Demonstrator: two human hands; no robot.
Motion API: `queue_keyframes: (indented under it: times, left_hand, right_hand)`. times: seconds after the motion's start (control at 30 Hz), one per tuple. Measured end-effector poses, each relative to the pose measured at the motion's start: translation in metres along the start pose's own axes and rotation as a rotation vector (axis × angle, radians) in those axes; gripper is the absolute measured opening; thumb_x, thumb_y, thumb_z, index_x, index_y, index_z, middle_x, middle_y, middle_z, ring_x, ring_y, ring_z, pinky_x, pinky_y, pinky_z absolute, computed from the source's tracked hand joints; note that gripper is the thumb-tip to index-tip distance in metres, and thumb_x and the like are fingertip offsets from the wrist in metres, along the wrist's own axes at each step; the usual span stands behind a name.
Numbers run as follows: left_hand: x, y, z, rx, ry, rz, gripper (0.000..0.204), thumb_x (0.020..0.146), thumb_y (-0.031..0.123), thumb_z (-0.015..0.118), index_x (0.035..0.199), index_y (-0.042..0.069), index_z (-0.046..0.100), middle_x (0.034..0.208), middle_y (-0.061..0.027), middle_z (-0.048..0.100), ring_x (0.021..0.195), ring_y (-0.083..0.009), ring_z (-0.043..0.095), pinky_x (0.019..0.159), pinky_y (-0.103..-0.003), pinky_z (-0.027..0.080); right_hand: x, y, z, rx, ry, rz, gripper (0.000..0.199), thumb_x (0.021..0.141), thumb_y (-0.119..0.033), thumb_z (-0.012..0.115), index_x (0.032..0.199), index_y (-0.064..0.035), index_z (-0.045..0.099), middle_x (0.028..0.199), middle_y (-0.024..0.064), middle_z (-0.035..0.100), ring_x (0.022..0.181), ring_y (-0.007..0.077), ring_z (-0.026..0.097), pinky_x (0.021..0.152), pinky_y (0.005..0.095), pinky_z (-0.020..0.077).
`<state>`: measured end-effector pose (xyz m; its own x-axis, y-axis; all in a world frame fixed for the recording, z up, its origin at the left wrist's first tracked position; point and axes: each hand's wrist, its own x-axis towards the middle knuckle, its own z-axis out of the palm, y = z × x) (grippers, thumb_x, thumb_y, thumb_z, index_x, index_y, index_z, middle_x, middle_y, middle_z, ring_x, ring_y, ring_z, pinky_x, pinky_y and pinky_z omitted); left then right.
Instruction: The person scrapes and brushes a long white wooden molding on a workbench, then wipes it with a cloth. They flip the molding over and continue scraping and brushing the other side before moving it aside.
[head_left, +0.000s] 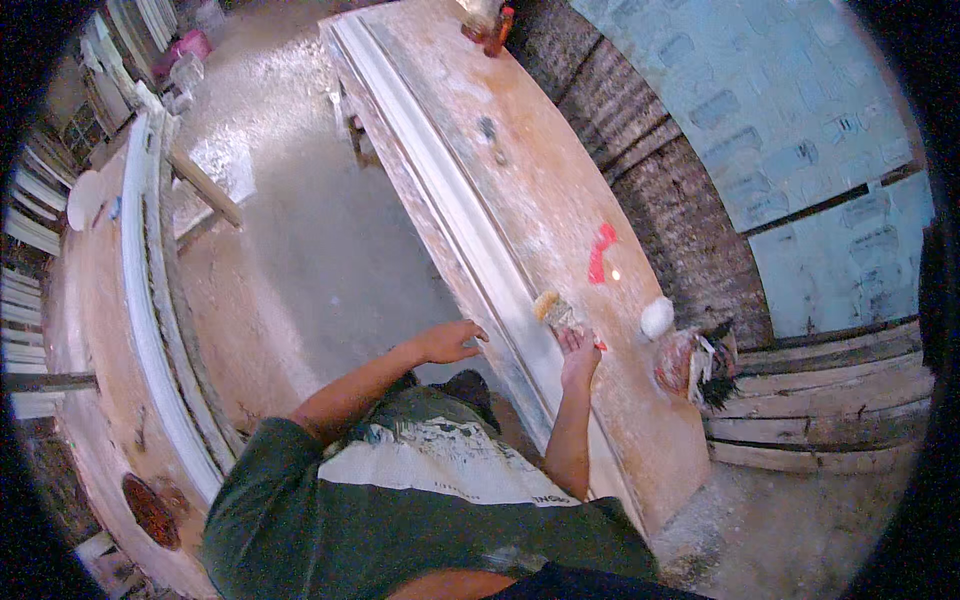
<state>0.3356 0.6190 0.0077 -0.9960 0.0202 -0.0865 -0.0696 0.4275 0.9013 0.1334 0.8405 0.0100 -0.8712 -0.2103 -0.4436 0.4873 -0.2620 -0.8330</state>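
Right hand clamped on the handle of a brush, bristles pointing up and to the left, away from the body, resting on the white moulding strip. Left hand open, fingers spread, touching the near edge of the same strip just beside the brush. 2 hands apart, brush between them and closer to the right. Long axis of the moulding running from the lower right, by the hands, up and away toward the top left along the dusty workbench. Farther right on the bench: a red strip, a white lump, a bundle of rags and fibres. Across the floor to the left, 1 more bench carrying another white moulding
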Motion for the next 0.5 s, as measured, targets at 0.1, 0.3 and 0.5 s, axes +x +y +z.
queue_keyframes:
  times: [0.1,0.3,0.5]
  left_hand:
    - [-0.009,-0.015,-0.064,-0.138,0.129,-0.059,0.032,0.085,0.019,0.058,0.114,0.006,0.055,0.109,-0.0163,0.056,0.098,-0.0283,0.056,0.088,-0.038,0.044]
    - [0.000,-0.078,-0.145,-0.387,0.304,-0.061,0.032,0.086,0.022,0.058,0.114,0.005,0.056,0.104,-0.0133,0.058,0.091,-0.0232,0.058,0.083,-0.035,0.046]
    - [-0.013,-0.153,-0.271,-0.401,0.236,-0.152,0.031,0.087,0.023,0.058,0.113,0.005,0.058,0.099,-0.0109,0.060,0.090,-0.0204,0.057,0.081,-0.034,0.046]
  right_hand:
    - [0.033,0.014,0.081,0.009,-0.059,0.047,0.038,0.087,-0.028,0.056,0.111,0.0000,0.048,0.109,0.0167,0.048,0.100,0.0263,0.055,0.083,0.0355,0.0487]
    - [0.146,0.031,0.172,0.387,0.024,0.171,0.036,0.089,-0.025,0.053,0.113,0.0005,0.045,0.110,0.0169,0.047,0.096,0.0267,0.055,0.084,0.0359,0.0484]
    - [0.243,0.088,0.258,0.088,0.457,-0.267,0.028,0.088,-0.020,0.049,0.109,-0.0012,0.053,0.102,0.0136,0.054,0.088,0.0235,0.056,0.075,0.0346,0.0493]
